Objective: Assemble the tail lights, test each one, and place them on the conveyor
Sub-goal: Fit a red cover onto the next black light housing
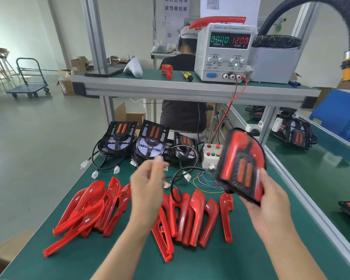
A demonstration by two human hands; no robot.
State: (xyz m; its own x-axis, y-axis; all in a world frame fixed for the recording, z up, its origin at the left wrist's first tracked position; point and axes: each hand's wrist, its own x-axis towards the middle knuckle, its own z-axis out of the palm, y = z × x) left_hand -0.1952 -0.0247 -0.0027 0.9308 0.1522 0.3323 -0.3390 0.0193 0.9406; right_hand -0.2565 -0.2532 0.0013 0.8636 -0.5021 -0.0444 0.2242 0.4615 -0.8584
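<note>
two hands [148, 185] [268, 199] up over green bench [109, 259], both motion-blurred. right hand gripping assembled tail light [241, 165] by lower edge, thumb on front, held tilted above bench, red cover on; back fingers hidden behind it. left hand raised w/ fingers bent, tips pinched near small white connector [167, 184]; too blurred to tell if actually gripping it. black cable [177, 174] looping from tail light, thin coloured wires [202, 181] beside, ends hard to trace. red lens covers [196, 217] piled loose on bench, 2 heaps, no bin. 3 uncovered black housings [150, 141] at back edge. psu [223, 52] on shelf, reads 12.00 v. conveyor [311, 178] at right, partly cut off, more tail lights on it.
</note>
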